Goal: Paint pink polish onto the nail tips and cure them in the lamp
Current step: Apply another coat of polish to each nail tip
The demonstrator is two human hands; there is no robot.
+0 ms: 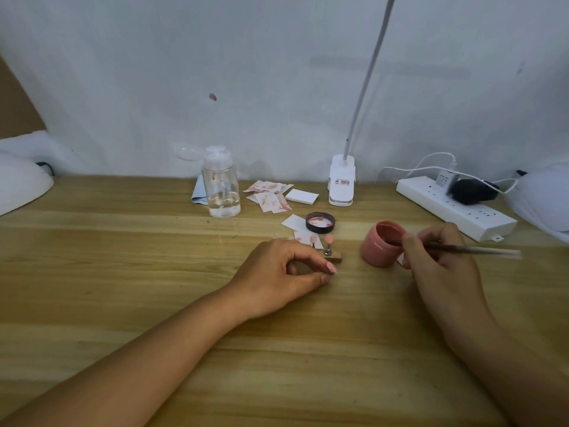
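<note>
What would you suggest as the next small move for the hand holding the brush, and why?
Probably lift the brush out of the pink jar and carry it left to the nail tips. The right hand pinches the brush with its bristle end inside the open jar, so it looks loaded, and two tips are upright on the stand beside the left hand.

Small nail-art work desk: a wood-grain tabletop (123, 272) stood against a bare white wall (184, 72). Clip-on gooseneck lamp (341, 183) sat at 12 o'clock, loaded power strip (446, 208) at 2, clear pump bottle (220, 183) and pink-stained wipes (268, 195) at 11, open jar of pink polish (380, 245) at 1.
</note>
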